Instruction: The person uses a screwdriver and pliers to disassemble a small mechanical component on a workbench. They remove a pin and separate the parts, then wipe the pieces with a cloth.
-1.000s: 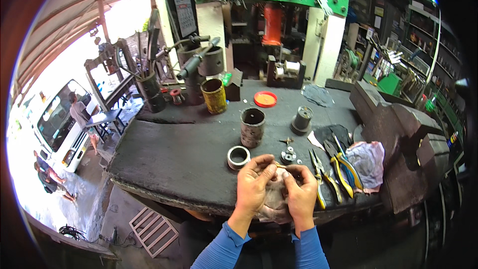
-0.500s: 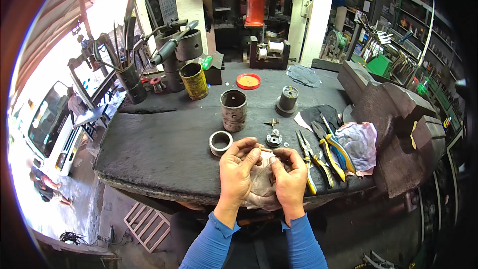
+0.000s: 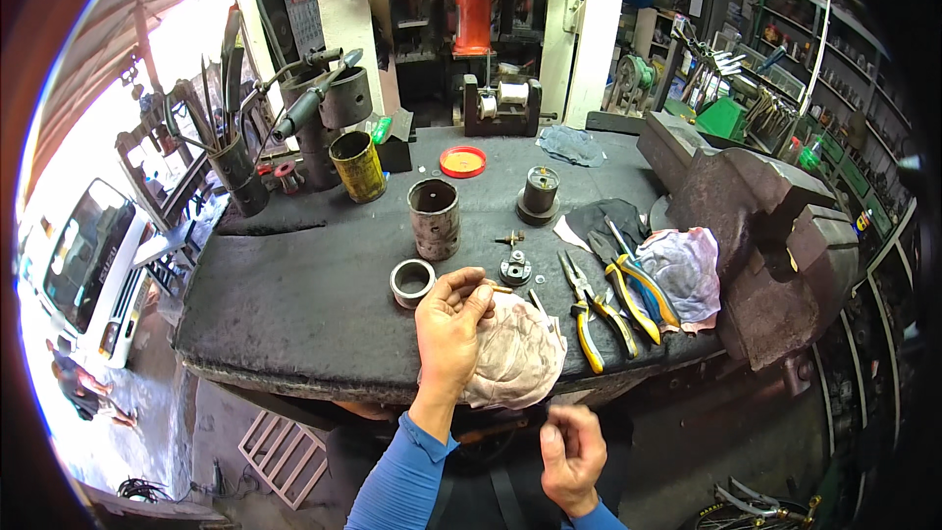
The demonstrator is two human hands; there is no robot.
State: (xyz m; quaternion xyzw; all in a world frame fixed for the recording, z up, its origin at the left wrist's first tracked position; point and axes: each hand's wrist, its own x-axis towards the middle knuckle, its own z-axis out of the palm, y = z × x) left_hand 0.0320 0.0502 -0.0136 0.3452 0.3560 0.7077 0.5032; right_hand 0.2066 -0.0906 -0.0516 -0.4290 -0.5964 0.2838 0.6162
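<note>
A short, thin brass-coloured pin (image 3: 501,289) is pinched between the thumb and fingers of my left hand (image 3: 449,326). Beneath it lies a crumpled, stained pale cloth (image 3: 515,358) at the bench's front edge, with a small metal rod (image 3: 536,300) by its far side. My right hand (image 3: 572,456) is off the bench, low and to the right, its fingers curled; whatever is inside them is hidden. Beyond the cloth sit a round black metal part (image 3: 515,268) and a small brass fitting (image 3: 510,238). A thick metal ring (image 3: 412,283) rests left of them, in front of an upright metal cylinder (image 3: 434,223).
Yellow-handled pliers (image 3: 586,319) and other pliers (image 3: 633,299) lie right of the cloth, beside a rag (image 3: 679,270). A large bench vise (image 3: 760,236) fills the right end. Farther back are a flanged cylinder (image 3: 539,194), a red lid (image 3: 463,161) and a yellow can (image 3: 357,167).
My right hand has let go of the pin and drawn back toward me, below the bench edge. The left hand keeps the pin, and more of the cloth shows.
</note>
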